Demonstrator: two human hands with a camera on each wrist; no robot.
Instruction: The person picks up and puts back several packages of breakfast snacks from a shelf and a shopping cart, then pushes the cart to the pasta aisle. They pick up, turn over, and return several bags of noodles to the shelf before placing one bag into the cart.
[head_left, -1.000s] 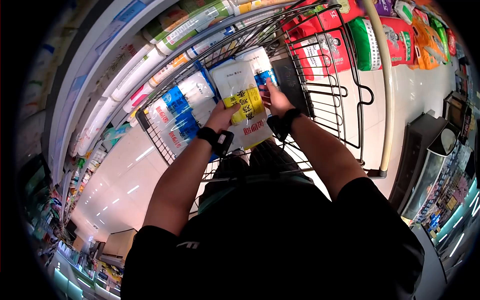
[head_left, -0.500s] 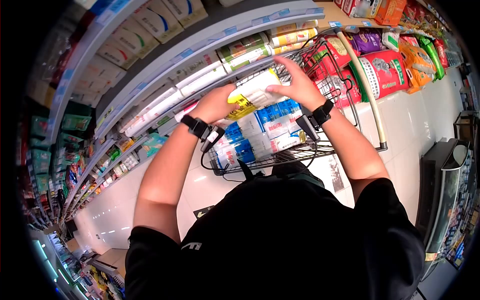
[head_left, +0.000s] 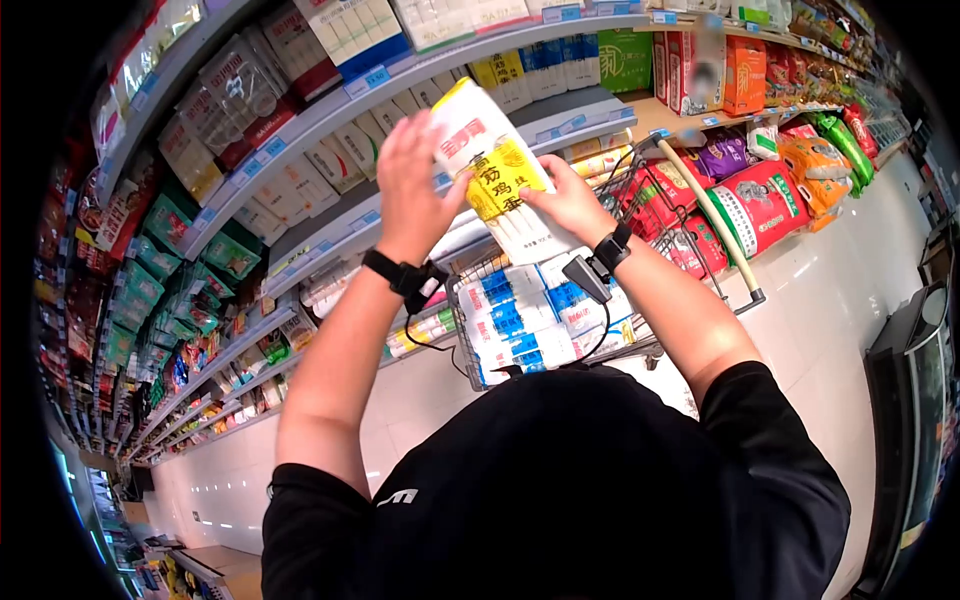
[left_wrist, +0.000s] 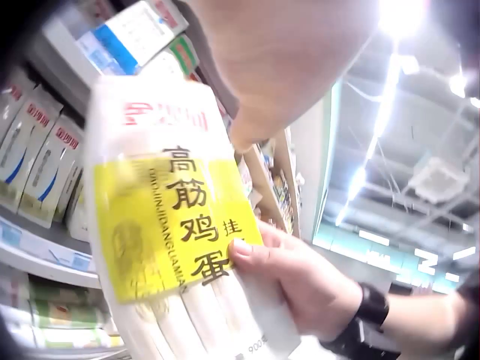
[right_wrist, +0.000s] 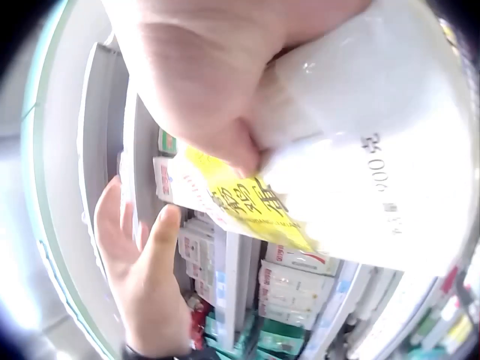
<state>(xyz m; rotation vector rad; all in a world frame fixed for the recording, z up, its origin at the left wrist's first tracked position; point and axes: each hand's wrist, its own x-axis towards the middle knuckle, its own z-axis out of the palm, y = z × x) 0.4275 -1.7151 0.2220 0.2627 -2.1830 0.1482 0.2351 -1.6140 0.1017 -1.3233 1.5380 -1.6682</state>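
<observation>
A white noodle pack (head_left: 480,135) with a yellow band is held up tilted above the shopping cart. My right hand (head_left: 580,207) grips its lower right edge, thumb pressed on the front, as the left wrist view shows. On the pack's other side is my left hand (head_left: 412,185), its fingers straight. The right wrist view shows this left hand (right_wrist: 142,277) apart from the pack, thumb spread. Below, blue-banded noodle packs (head_left: 520,325) lie side by side in the shopping cart (head_left: 462,335).
Store shelves (head_left: 330,225) with boxed and bagged goods run along the left and front. Large red bags (head_left: 762,205) sit low at the right, beyond the cart's pale handle (head_left: 710,205). Shiny floor tiles (head_left: 800,300) extend on the right.
The yellow-banded pack has risen from the cart toward the shelves, turning so its front faces up. My left hand has gone from gripping it to straight fingers. The view has tilted up.
</observation>
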